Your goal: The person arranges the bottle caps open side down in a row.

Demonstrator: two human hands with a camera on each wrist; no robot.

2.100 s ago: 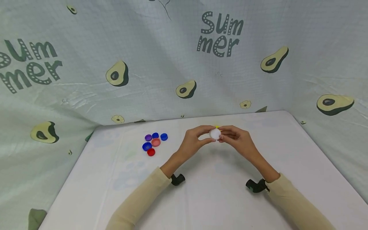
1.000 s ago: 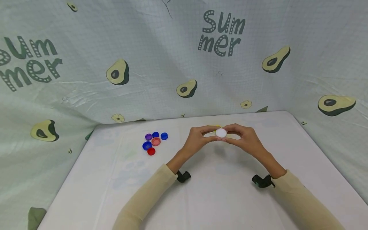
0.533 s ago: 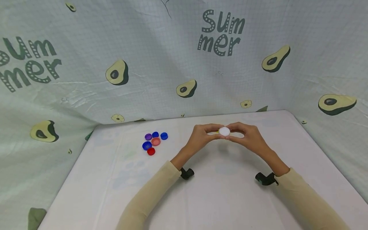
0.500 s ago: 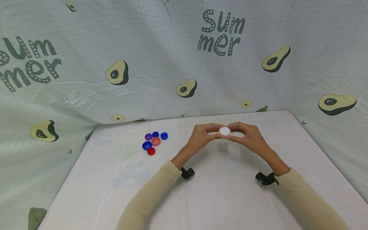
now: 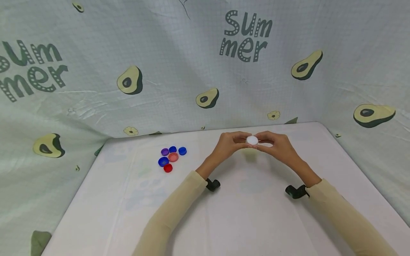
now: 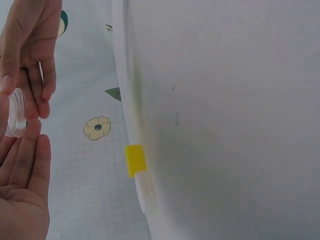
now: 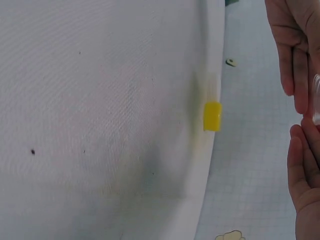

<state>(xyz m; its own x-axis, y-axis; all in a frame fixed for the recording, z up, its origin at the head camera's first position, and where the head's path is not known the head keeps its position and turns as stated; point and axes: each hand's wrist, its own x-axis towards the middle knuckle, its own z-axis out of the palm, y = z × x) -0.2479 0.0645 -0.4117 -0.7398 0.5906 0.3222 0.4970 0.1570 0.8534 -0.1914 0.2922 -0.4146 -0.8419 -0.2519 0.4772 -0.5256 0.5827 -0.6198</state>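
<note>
Above the far part of the table, my left hand point(image 5: 228, 145) and right hand point(image 5: 278, 144) meet at a small round cap point(image 5: 252, 140). Thumb and fingertips of each hand pinch it from opposite sides. From above the cap looks white; the left wrist view shows the clear, ridged side of the cap point(image 6: 17, 113) between the two hands. Beyond them, a yellow cap point(image 6: 135, 160) and a whitish ridged cap point(image 6: 146, 192) stand side by side near the table's far edge. In the head view the hands hide that pair.
Several loose caps lie left of the hands: a purple cap point(image 5: 164, 152), blue ones, a pink cap point(image 5: 173, 157) and a red cap point(image 5: 168, 168). A printed cloth wall point(image 5: 173, 71) rises behind the white table point(image 5: 243, 217).
Both hands have moved right and then farther from me, with the cap held between them. The yellow cap behind them has gone out of sight in the head view. The loose caps have stayed put.
</note>
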